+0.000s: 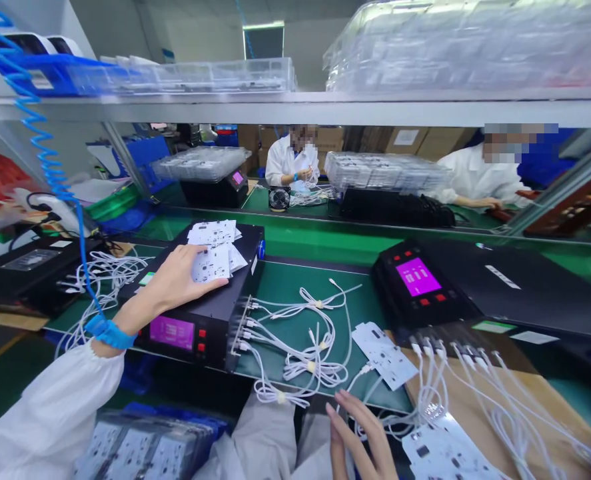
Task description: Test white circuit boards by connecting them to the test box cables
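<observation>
My left hand (pixel 178 283) reaches out over a black tester box (pixel 210 313) and pinches a white circuit board (pixel 211 263) at the edge of a loose pile of boards (pixel 214 235) on the box's top. A blue wrist strap (pixel 108 332) with a coiled blue cord sits on that wrist. My right hand (pixel 362 437) is low near the table's front edge, fingers stretched out together, touching thin white cables (pixel 305 347). Another white board (pixel 385 353) lies just beyond it on the green mat.
A second black tester with a purple screen (pixel 418 277) stands at the right with more cables and boards (pixel 445 453) before it. Trays of boards (pixel 145 450) rest on my lap. Across the conveyor, people in white coats (pixel 292 160) work among stacked clear trays (pixel 385 170).
</observation>
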Demonstrator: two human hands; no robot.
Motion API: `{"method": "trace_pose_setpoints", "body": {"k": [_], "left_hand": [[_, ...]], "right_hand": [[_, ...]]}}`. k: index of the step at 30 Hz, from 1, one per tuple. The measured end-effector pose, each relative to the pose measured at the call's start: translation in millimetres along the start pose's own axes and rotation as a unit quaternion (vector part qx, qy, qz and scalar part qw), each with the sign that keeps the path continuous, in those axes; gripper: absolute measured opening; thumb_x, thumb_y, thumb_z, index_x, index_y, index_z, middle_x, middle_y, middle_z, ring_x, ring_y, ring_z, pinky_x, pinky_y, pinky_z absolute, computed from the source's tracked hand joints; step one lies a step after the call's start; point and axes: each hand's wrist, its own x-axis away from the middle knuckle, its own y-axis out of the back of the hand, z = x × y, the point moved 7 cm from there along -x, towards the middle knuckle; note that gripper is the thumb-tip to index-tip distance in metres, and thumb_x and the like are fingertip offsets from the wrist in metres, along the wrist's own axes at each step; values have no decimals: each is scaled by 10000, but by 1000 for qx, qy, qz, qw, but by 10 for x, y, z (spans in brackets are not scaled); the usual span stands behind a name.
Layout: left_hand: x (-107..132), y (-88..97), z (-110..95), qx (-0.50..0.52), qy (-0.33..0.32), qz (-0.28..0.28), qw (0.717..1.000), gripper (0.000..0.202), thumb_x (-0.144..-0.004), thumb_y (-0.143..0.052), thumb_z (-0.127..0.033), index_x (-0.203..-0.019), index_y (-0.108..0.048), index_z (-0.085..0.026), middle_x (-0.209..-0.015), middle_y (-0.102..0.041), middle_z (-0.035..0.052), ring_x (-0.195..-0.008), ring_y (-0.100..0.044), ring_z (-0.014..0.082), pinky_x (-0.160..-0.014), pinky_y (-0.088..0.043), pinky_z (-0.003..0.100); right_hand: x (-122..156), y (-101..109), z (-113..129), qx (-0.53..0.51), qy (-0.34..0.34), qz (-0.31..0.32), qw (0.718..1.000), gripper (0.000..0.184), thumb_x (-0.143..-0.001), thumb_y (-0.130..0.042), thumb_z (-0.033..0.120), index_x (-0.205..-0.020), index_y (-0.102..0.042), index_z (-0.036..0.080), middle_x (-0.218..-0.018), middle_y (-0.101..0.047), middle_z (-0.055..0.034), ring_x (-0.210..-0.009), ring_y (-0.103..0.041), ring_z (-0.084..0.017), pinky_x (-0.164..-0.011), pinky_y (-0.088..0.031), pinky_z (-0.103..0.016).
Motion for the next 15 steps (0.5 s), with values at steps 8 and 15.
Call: {"method": "trace_pose_setpoints", "body": {"k": [8,15], "left_hand": [[20,91,10,23,-4,-34,999,941,-648,-755,-805,-1282,-617,-122,-1289,-650,197,-1219,-625,406,-1087,-512,545],[389,361,-642,57,-127,-163,977,813,-769,-767,-717,-1325,-551,-165,-1283,-643,136,-1199,-648,341,-1067,-538,491]], "right_hand": [[-96,-250,146,-89,31,-7,996,462,-928,-564,-33,-1256,-742,240,-1226,-725,-137,-1225,-695,-288,-923,-662,-429],[-426,-448,301,-269,-144,30,952,434,-1003,-627,169,-1414,-629,307,-1276,-751,-85,-1191,-726,-252,-1005,-637,-415]]}}
